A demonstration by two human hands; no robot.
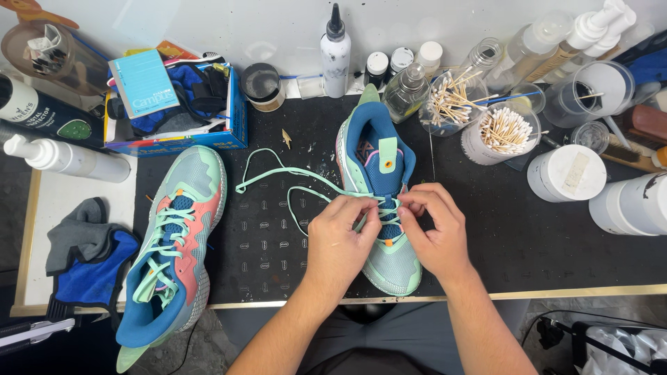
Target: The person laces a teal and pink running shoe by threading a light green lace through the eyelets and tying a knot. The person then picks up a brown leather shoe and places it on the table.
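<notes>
Both hands thread a mint lace through a sneaker.

A second laced sneaker, cotton-swab jars and a blue box.

We see bright, even overhead light, with soft short shadows under the hands on the black bench. Focus is sharp at centre; wide-angle bending shows at the edges, mild glare on the clear bottles.

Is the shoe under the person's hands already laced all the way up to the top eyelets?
No: the mint lace crosses only the lower eyelets of the shoe, and its loose ends trail across the black mat.
</notes>
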